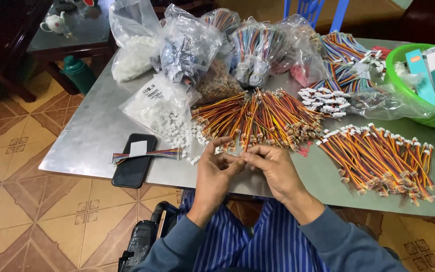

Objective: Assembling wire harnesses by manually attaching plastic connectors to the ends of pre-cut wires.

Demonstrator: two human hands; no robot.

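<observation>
My left hand (216, 168) and my right hand (272, 166) meet at the near edge of a metal table (86, 136). Their fingertips pinch together around a thin orange, red and yellow wire lead (246, 135) that rises from between them. What sits at its lower end between the fingers is hidden. Just beyond the hands lies a fanned pile of the same wire leads (260, 115). A second pile of leads with white connectors (381, 156) lies to the right. Loose white plastic connectors (195, 146) are scattered left of the hands.
A black phone (134, 160) with a rainbow ribbon cable (149, 154) across it lies at the left. Clear bags of connectors and wires (187, 45) crowd the far side. A green basin (419, 83) holding boxes stands far right. Tiled floor lies below.
</observation>
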